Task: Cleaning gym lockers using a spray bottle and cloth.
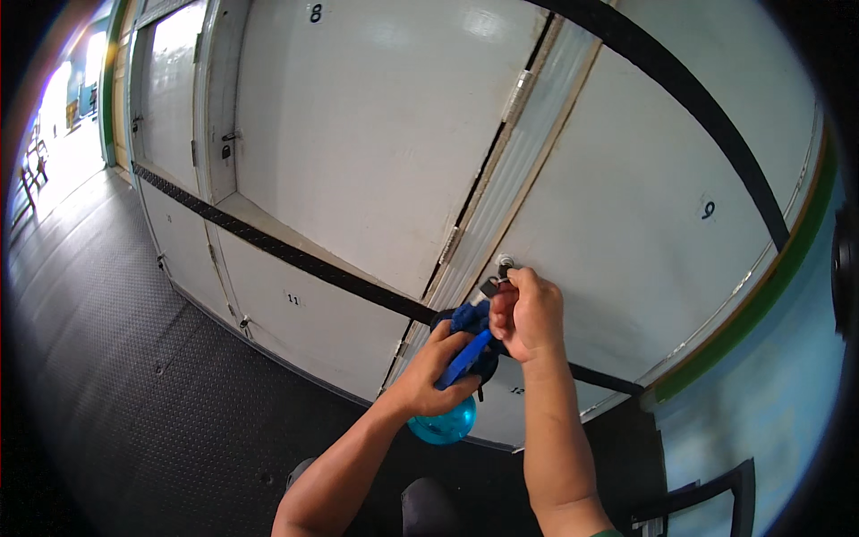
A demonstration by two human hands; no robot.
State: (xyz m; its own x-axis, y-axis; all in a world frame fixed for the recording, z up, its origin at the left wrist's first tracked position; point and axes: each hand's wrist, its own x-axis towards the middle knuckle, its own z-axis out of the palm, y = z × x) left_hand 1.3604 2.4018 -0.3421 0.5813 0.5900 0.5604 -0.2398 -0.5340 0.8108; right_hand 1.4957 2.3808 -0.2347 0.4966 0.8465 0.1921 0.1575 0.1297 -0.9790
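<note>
My right hand (533,319) pinches a black-headed key (504,271) at the round cam lock (506,259) of a white locker door (644,181). A second dark piece (489,288), perhaps another key, hangs beside its fingers. Just below and to the left, my left hand (433,376) grips a flat blue plastic piece (464,361). Dark blue cloth (470,315) bunches above that hand. Under its palm shows a translucent turquoise rounded container (444,424), its upper part hidden. The locker door appears closed.
Further white locker doors (376,134) carry numbers, with a small padlock (226,152) on one side. A black textured ledge strip (282,246) runs between the rows. Dark studded flooring (147,322) lies left, and a black frame (741,490) stands lower right by the blue wall (725,416).
</note>
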